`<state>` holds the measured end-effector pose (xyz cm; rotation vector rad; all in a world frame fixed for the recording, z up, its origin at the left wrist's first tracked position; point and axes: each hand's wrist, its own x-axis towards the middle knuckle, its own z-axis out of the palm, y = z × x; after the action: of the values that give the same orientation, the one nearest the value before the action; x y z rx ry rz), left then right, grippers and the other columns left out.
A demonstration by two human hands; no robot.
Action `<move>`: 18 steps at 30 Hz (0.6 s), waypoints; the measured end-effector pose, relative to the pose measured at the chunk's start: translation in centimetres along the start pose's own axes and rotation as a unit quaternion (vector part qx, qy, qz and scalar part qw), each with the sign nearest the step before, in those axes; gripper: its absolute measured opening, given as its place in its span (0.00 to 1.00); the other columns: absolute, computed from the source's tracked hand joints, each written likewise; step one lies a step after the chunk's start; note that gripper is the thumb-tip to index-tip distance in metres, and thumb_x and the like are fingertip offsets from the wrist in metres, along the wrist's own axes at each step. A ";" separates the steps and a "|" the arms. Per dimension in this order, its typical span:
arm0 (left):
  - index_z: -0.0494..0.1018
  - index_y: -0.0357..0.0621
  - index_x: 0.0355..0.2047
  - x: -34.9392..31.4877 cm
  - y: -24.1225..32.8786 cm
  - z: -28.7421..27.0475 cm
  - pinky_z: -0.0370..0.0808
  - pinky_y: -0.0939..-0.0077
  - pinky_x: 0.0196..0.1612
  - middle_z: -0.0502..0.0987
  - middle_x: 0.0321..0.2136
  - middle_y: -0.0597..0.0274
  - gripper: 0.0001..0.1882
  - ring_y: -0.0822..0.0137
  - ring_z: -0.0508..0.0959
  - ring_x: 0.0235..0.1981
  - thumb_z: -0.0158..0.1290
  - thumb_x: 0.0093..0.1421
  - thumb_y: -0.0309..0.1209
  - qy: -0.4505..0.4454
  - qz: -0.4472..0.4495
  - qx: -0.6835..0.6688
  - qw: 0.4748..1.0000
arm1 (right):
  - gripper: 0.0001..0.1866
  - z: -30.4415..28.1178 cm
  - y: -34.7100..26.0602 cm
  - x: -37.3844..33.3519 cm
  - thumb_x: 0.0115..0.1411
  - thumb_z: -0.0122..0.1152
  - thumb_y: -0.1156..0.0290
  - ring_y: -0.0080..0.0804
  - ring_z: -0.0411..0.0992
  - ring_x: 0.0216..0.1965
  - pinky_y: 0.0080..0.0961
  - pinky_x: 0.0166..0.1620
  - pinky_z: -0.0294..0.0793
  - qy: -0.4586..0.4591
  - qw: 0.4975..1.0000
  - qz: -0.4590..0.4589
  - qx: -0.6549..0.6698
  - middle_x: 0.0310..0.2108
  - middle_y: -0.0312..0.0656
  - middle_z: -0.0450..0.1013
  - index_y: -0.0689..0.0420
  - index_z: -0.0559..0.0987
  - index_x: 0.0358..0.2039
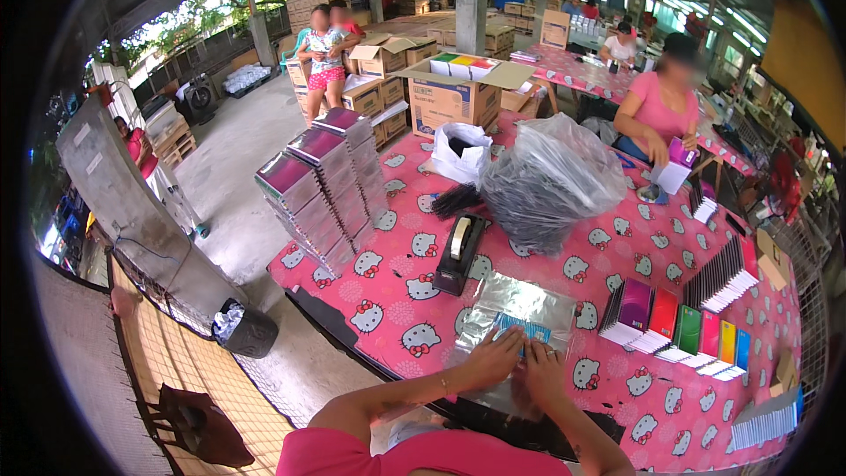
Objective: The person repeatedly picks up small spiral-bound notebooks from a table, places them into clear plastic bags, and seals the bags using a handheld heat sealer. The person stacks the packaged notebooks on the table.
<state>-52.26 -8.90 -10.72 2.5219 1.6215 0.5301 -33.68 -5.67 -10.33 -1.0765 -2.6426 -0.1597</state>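
Both of my hands are at the near edge of the pink table, over a stack of clear plastic bags (509, 293). My left hand (493, 360) has its fingers closed on the lower left of a flat blue piece with a printed pattern (522, 326). The fingers of my right hand (540, 370) are bent over the same blue piece at its right, a ring on one finger. The fingertips and the underside of the blue piece are partly hidden. Just beyond the bags, to the left, stands a black tape dispenser (459, 254).
Tall stacks of wrapped spiral notebooks (322, 181) stand at the left edge. A large clear bag of black pieces (551, 181) lies beyond the dispenser. Rows of colourful notebooks (674, 326) fill the right side. An open carton (454, 106) stands behind. Across the table a co-worker (665, 106) handles a purple notebook.
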 end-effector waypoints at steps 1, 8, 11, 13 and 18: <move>0.59 0.28 0.63 -0.5 0.1 -0.5 0.53 0.47 0.69 0.56 0.66 0.35 0.34 0.47 0.56 0.69 0.55 0.60 0.32 0.007 -0.030 -0.025 0.999 | 0.28 -0.1 -0.1 0.1 0.58 0.60 0.60 0.36 0.68 0.57 0.38 0.55 0.66 0.001 1.000 -0.004 -0.008 0.55 0.41 0.70 0.59 0.74 0.57; 0.62 0.35 0.63 -1.1 -11.4 -4.8 0.66 0.50 0.55 0.60 0.60 0.33 0.35 0.42 0.65 0.59 0.60 0.59 0.36 0.248 -0.271 0.035 0.929 | 0.25 0.2 -0.1 -0.1 0.56 0.61 0.63 0.37 0.72 0.53 0.39 0.54 0.66 0.042 0.999 -0.001 0.014 0.51 0.40 0.73 0.57 0.75 0.54; 0.74 0.36 0.51 -0.3 -18.2 -4.7 0.72 0.63 0.41 0.74 0.40 0.49 0.26 0.58 0.74 0.39 0.63 0.57 0.37 0.270 -0.357 -0.284 0.848 | 0.24 0.0 -0.2 -0.6 0.58 0.61 0.64 0.37 0.72 0.53 0.38 0.54 0.67 0.041 0.999 -0.006 0.030 0.49 0.40 0.74 0.56 0.75 0.55; 0.77 0.35 0.45 0.7 -20.1 -5.4 0.73 0.72 0.37 0.77 0.30 0.60 0.20 0.68 0.76 0.29 0.63 0.58 0.36 0.184 -0.382 -0.468 0.776 | 0.24 0.4 0.4 -0.6 0.58 0.61 0.64 0.38 0.72 0.53 0.39 0.53 0.67 0.040 0.998 -0.014 0.038 0.50 0.39 0.74 0.56 0.75 0.55; 0.79 0.38 0.38 0.2 -21.7 -1.4 0.73 0.78 0.36 0.78 0.28 0.66 0.12 0.73 0.76 0.28 0.62 0.59 0.33 0.325 -0.315 -0.449 0.770 | 0.18 -0.3 -0.3 -0.2 0.57 0.63 0.66 0.38 0.73 0.51 0.39 0.53 0.68 0.075 0.995 -0.003 0.070 0.45 0.37 0.76 0.54 0.79 0.48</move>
<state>-71.41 0.46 -15.17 1.0436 1.6230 1.6711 -33.66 -6.10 -10.10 -0.9710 -2.4841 -0.0530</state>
